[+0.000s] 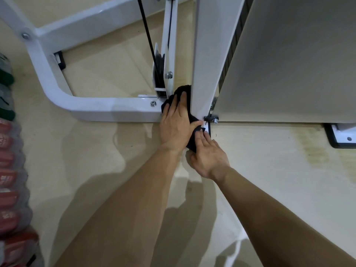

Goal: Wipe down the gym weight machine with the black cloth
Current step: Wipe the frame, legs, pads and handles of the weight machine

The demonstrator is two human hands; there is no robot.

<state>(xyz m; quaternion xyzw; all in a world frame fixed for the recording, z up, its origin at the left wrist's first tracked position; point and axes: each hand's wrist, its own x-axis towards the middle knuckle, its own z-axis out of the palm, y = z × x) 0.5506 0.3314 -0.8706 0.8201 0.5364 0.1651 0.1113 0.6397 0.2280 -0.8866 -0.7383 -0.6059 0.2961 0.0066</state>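
Observation:
The white weight machine fills the upper view, with an upright post [210, 54] rising from its curved base frame [107, 108]. A black cloth [181, 90] is wrapped against the foot of that post. My left hand [176, 122] presses the cloth to the post's left side with straight fingers, thumb hooked over the cloth toward the front corner. My right hand [209, 155] sits just below, fingers extended and touching the cloth's lower end near the post's base bolt [214, 120]. Much of the cloth is hidden under my left hand.
A black pulley [159, 68] and cable [146, 29] stand just left of the post. A large white shroud panel [289, 60] covers the right side, with a black rubber foot [341, 139] below it. Wrapped bottles [9, 170] line the left edge. Beige floor lies below.

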